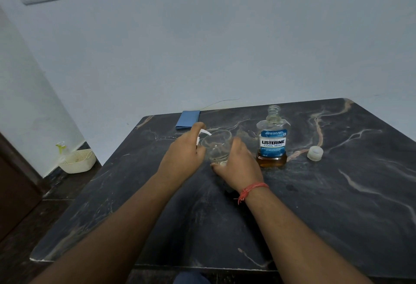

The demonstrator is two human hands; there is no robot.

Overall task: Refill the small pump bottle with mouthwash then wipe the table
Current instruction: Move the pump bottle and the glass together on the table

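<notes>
Both our hands work just left of the uncapped mouthwash bottle (272, 142): our right hand (236, 164) grips the small pump bottle (217, 146) to steady it, our left hand (184, 155) clutches its white pump head (202, 136), apparently off for refilling.

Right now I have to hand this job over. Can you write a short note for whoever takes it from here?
Left hand grips the white pump head. Right hand steadies the small clear bottle on the table; how full it is cannot be told.
Mouthwash bottle stands uncapped to the right, only a little liquid at its bottom. Its cap lies further right.
Blue cloth lies folded at the far edge, untouched.
Left: fit the pump, recap the mouthwash, wipe the table.
</notes>
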